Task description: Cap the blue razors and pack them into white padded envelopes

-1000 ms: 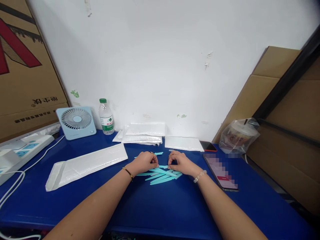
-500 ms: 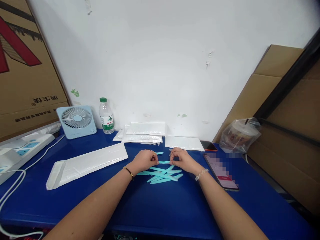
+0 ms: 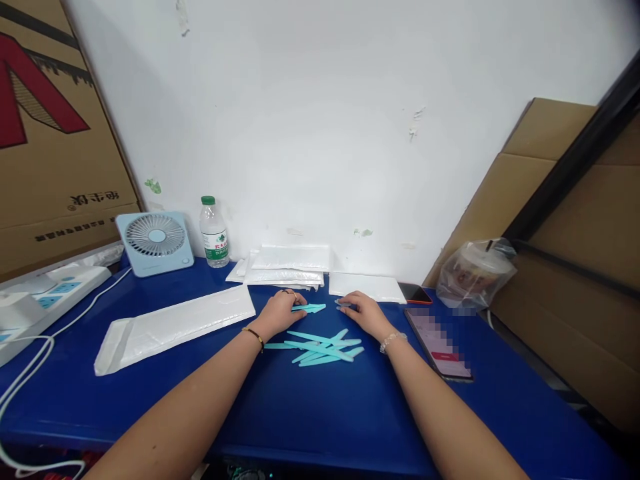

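Observation:
A loose pile of flat teal plastic sticks [image 3: 323, 347] lies on the blue table [image 3: 320, 413] between my forearms. My left hand [image 3: 281, 311] has reached past the pile and pinches the end of a small bunch of teal sticks [image 3: 311, 308] that rests on the table. My right hand [image 3: 361, 313] lies low on the table just right of that bunch, fingers spread. Its fingertips touch a small pale piece [image 3: 342, 303]; I cannot make out what it is.
A long white padded envelope [image 3: 175, 327] lies to the left. More envelopes [image 3: 287, 267] are stacked at the wall, with one [image 3: 367, 287] beside them. A fan [image 3: 155, 243], water bottle [image 3: 214, 233] and power strip [image 3: 50, 293] stand left. A phone [image 3: 440, 343] and bagged cup [image 3: 475, 270] are right.
Both hands held one teal stick between them above the pile. They have now moved away toward the wall; the left hand carried sticks to the spot behind the pile, the right let go.

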{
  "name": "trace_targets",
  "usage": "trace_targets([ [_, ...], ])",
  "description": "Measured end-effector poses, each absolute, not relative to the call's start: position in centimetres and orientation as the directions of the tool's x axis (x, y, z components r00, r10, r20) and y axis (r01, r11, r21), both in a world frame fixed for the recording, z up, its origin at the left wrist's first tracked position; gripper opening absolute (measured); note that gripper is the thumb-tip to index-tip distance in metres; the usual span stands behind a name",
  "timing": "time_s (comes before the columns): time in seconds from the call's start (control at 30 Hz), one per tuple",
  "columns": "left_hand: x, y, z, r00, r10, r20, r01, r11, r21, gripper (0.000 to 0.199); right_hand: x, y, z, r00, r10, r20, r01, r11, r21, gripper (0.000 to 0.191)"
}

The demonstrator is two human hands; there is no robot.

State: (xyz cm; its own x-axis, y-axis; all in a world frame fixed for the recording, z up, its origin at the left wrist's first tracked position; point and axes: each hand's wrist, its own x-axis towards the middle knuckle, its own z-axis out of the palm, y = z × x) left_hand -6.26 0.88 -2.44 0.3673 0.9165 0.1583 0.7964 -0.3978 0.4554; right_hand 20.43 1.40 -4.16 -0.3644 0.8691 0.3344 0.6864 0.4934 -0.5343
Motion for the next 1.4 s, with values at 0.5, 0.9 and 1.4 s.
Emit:
trace_targets([
  [0.5,-5.3,-1.0,-0.8,0.536,0.836,0.122,0.672,-0.509,0.537,0.031,20.2,-1.5,-1.0,-0.666,0.744,0.049,0.599,0.573,-0.56,0.011],
  [0.9,-4.8,-2.1,-0.5,0.63,0.776,-0.039,0.64,-0.49,0.591,0.039,20.9,-1.8,-0.1,-0.58,0.809,0.098,0.646,0.53,-0.549,0.005],
  [1.4,-6.4,-0.6,-0.4,0.502,0.853,0.143,0.751,-0.512,0.417,0.027,21.4,-0.4,-1.7,-0.4,0.901,0.168,0.624,0.402,-0.67,0.017],
])
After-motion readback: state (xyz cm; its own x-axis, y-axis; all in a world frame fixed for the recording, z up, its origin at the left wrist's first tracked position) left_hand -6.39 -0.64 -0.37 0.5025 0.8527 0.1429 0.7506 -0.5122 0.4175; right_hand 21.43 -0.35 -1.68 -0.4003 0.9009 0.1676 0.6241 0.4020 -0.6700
